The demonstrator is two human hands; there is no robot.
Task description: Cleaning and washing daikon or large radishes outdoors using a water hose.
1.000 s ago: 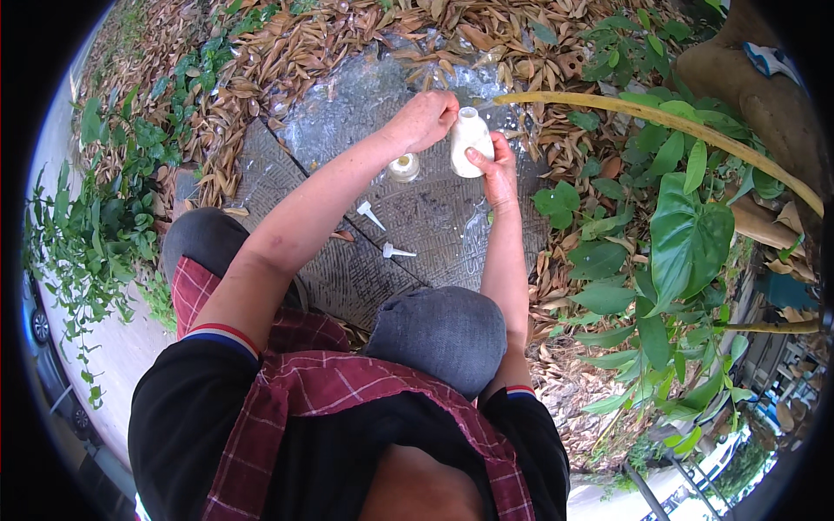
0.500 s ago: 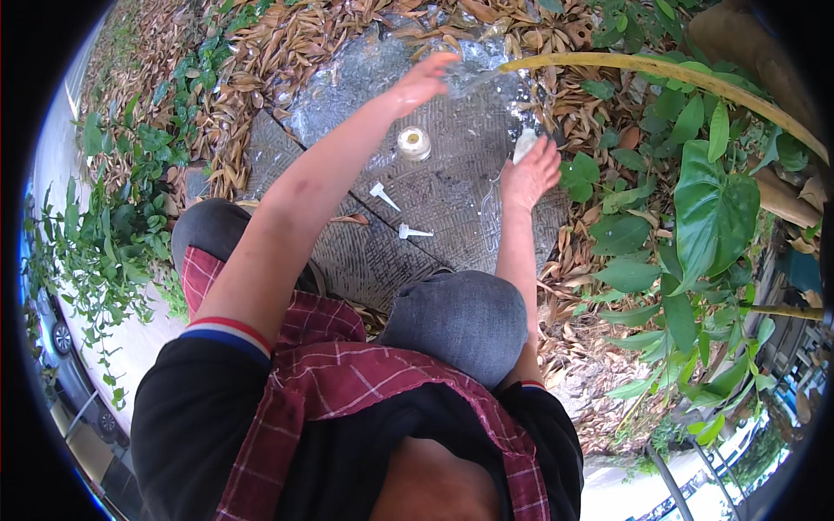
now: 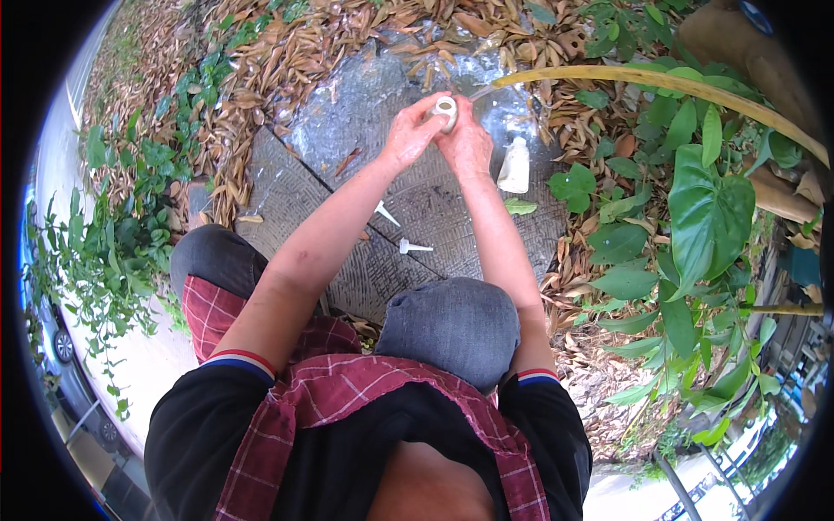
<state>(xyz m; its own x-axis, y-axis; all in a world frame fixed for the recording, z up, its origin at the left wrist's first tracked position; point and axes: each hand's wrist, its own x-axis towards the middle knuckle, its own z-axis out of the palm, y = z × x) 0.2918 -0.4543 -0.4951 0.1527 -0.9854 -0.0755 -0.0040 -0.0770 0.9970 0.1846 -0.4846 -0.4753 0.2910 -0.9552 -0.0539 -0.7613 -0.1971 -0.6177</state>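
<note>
Both my hands hold a small white open-necked bottle (image 3: 446,107), its round mouth facing up. My left hand (image 3: 412,132) grips it from the left, fingers curled over the far side. From the right, my right hand (image 3: 467,143) closes round it. Another white bottle (image 3: 514,167) lies on the wet slab to the right of my right wrist. Nearer to me on the slab are two white pointed nozzle caps, one nozzle (image 3: 387,214) partly behind my left forearm and the other nozzle (image 3: 415,247) in plain sight.
A yellow hose-like tube (image 3: 608,73) arches in from the right; water runs from its tip beside my hands. Wet stone slabs (image 3: 287,187) lie below, ringed by dry leaves (image 3: 221,148). Broad green plants (image 3: 712,213) crowd the right side.
The bottle that stood on the slab is now in both hands. My right hand came away from the other bottle, now lying on the slab. A green leaf now shows beside my right forearm.
</note>
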